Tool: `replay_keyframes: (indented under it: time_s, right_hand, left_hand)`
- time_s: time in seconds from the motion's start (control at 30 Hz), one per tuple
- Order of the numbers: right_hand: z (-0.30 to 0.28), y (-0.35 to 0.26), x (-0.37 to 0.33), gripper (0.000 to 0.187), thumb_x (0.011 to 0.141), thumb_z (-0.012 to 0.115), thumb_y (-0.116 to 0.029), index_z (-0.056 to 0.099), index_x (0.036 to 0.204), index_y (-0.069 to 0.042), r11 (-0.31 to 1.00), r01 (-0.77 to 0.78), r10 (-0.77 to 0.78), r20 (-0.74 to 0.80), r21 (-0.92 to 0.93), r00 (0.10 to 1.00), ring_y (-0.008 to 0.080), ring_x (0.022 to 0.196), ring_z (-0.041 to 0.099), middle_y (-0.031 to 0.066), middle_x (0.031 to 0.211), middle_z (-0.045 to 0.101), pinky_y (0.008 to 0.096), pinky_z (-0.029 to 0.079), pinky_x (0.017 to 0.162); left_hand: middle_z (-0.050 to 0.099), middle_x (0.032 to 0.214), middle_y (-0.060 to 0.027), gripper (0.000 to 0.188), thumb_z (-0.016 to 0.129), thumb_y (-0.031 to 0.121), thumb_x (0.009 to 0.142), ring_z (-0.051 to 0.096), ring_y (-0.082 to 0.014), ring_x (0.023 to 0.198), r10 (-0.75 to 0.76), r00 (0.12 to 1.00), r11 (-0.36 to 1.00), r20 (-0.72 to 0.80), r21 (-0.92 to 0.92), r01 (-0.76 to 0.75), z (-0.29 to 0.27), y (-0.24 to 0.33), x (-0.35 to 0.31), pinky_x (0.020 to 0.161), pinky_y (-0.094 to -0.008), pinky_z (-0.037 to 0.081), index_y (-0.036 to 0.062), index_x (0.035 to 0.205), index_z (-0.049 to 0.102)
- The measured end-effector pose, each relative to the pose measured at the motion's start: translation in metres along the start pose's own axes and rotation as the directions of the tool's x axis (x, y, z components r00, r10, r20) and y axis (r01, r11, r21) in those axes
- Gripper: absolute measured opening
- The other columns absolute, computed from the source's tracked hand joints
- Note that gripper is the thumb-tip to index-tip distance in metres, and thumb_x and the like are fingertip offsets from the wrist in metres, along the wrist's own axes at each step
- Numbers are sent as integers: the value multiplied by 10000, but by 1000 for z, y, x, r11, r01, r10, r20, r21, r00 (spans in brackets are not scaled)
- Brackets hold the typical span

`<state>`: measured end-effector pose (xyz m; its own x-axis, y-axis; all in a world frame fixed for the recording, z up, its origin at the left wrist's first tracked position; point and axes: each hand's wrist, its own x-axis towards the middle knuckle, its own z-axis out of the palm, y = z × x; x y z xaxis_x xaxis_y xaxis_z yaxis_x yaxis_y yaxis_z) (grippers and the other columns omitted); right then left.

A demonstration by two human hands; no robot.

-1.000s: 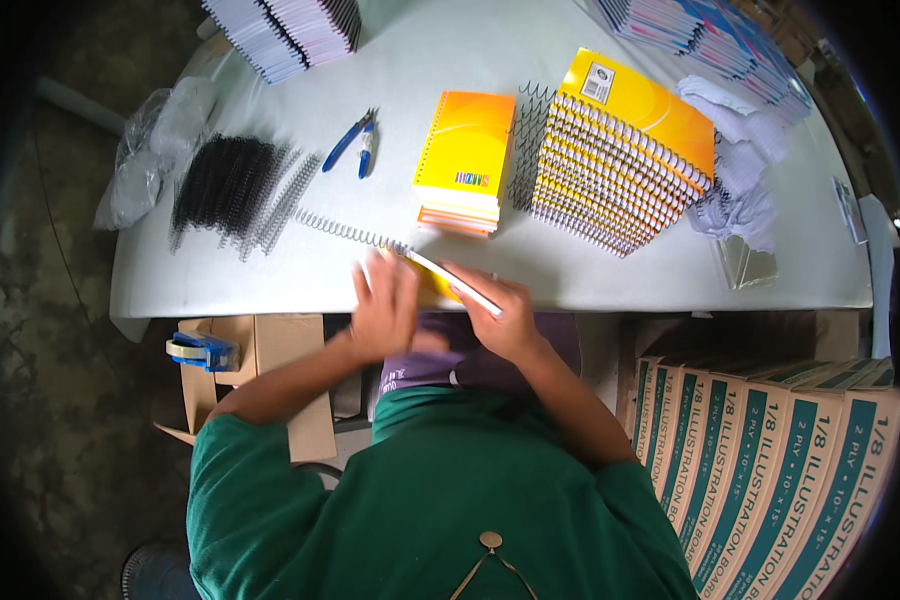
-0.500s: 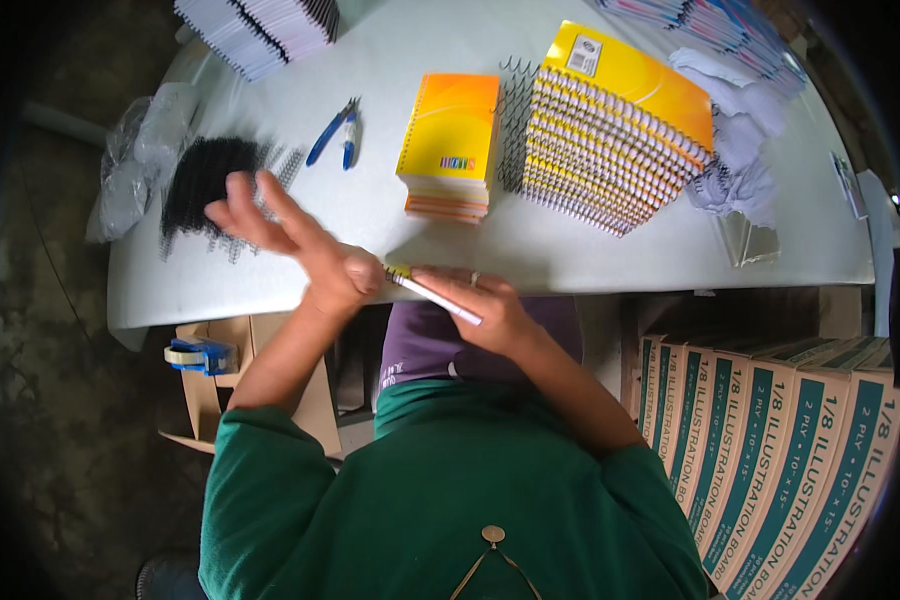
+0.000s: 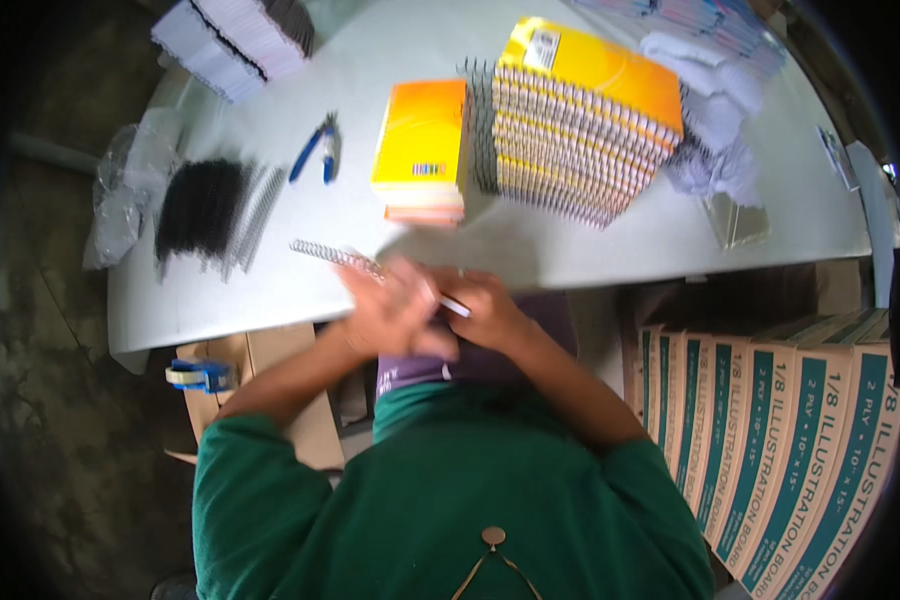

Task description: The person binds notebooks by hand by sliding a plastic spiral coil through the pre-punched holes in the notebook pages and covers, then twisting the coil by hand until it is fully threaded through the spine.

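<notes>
My right hand (image 3: 488,308) is closed on a thin notebook (image 3: 456,306), seen nearly edge-on with a white page edge showing. Against it, my left hand (image 3: 395,308) is blurred by motion, with a wire spiral binding coil (image 3: 320,250) in its fingers. The coil's free end sticks out to the left over the table edge. Just beyond my hands stands a stack of yellow-orange notebooks (image 3: 420,135). Left of it lie blue-handled pliers (image 3: 315,150) and a pile of dark spiral coils (image 3: 205,210).
Spiral-bound yellow notebooks (image 3: 585,125) are piled high at the right, beside crumpled white paper (image 3: 715,165). Clear plastic bags (image 3: 120,210) sit at the table's left edge. Below it are a blue tape dispenser (image 3: 202,375) and, at the right, a row of cartons (image 3: 770,420).
My left hand was spread and empty; now it has come in beside my right hand with a spiral coil. The view has shifted slightly. The right hand still holds the notebook.
</notes>
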<state>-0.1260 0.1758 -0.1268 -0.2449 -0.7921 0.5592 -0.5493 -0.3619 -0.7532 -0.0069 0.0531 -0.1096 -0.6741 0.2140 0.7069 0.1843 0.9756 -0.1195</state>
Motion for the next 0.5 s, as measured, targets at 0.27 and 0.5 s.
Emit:
replay_keyframes:
  time_s: [0.27, 0.5]
  right_hand:
    - [-1, -2, 12, 561, 781, 582, -47, 399, 1309, -105, 967, -153, 174, -86, 202, 981, 326, 906, 610, 129, 1067, 621, 380, 502, 778]
    - [3, -1, 13, 653, 812, 560, -15, 246, 1378, -105, 928, -192, 232, -93, 318, 968, 292, 1022, 592, 172, 1216, 535, 350, 476, 841]
  left_hand:
    - [222, 1324, -373, 1116, 382, 810, 649, 217, -535, 1219, 94, 995, 995, -16, -40, -95, 28, 14, -29, 903, -702, 144, -43, 1353, 237]
    - [308, 1300, -340, 975, 486, 670, 730, 253, -525, 1217, -98, 918, 944, 384, -256, 208, 15, 27, -29, 909, -665, 212, -107, 1287, 292]
